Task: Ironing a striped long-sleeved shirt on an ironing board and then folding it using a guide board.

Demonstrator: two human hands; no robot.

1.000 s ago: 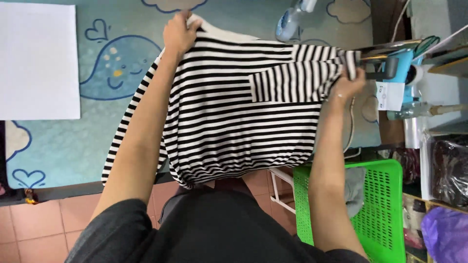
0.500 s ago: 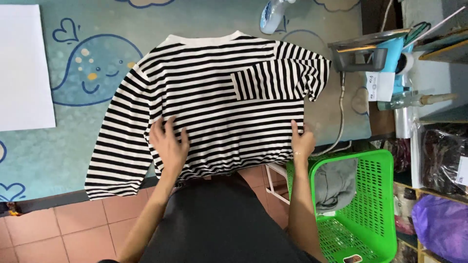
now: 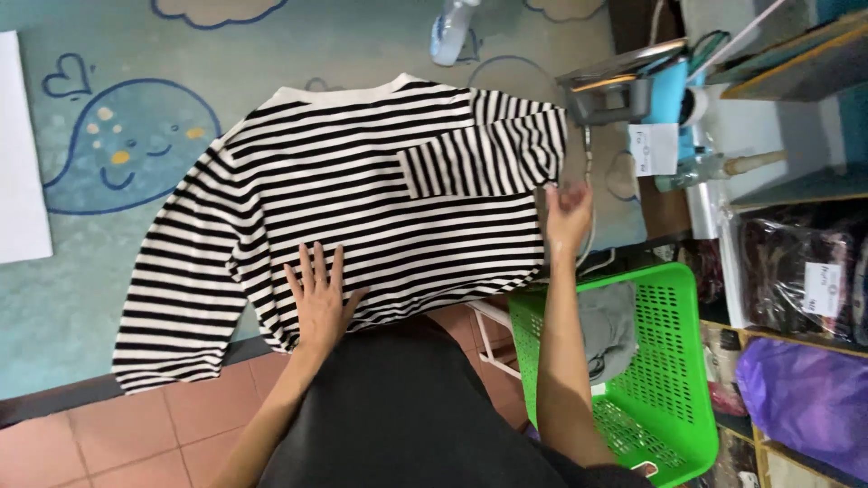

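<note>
A black-and-white striped long-sleeved shirt [image 3: 362, 199] lies spread on a table with a blue-green cartoon-print cover [image 3: 108, 99]. Its right sleeve [image 3: 484, 158] is folded across the chest; its left sleeve hangs over the table's near edge. My left hand [image 3: 318, 303] lies flat, fingers spread, on the lower hem area. My right hand [image 3: 568, 215] hovers open just past the shirt's right edge, holding nothing.
A clothes iron [image 3: 624, 90] rests on the table's right end, its cord trailing down. A spray bottle [image 3: 449, 32] stands at the far edge. A green plastic basket [image 3: 669, 380] with grey cloth sits below right. Shelves with bagged goods [image 3: 796, 289] line the right.
Both hands left the shirt's shoulder and sleeve and came down to the hem. Now the left hand presses flat there and the right hand has lifted off toward the right.
</note>
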